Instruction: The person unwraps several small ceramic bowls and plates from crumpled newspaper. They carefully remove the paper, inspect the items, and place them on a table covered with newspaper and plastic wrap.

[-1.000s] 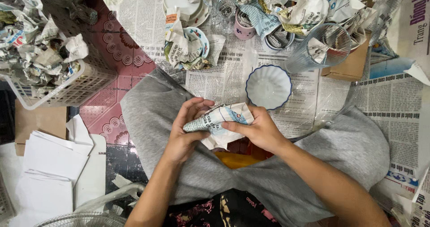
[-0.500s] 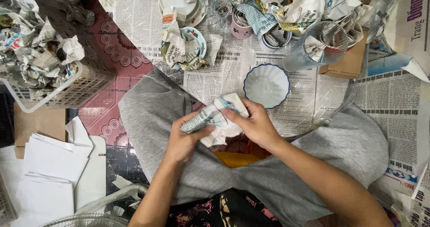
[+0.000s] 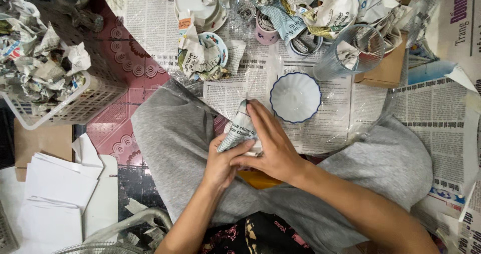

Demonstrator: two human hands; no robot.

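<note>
Both my hands hold a small object wrapped in newspaper over my lap, between my grey-clad knees. My left hand grips it from below and my right hand presses on its right side with fingers spread over the paper. What is inside the wrap is hidden. A white fluted bowl with a blue rim sits empty on spread newspaper just beyond my right hand.
A white plastic basket of crumpled paper stands at far left. Paper-stuffed cups, plates and a clear glass crowd the top. A brown cardboard box lies at right. White sheets lie at lower left on red tiled floor.
The wrapped bundle has turned from lying sideways to standing more upright, and my right hand has slid over its right side. The view has shifted slightly.
</note>
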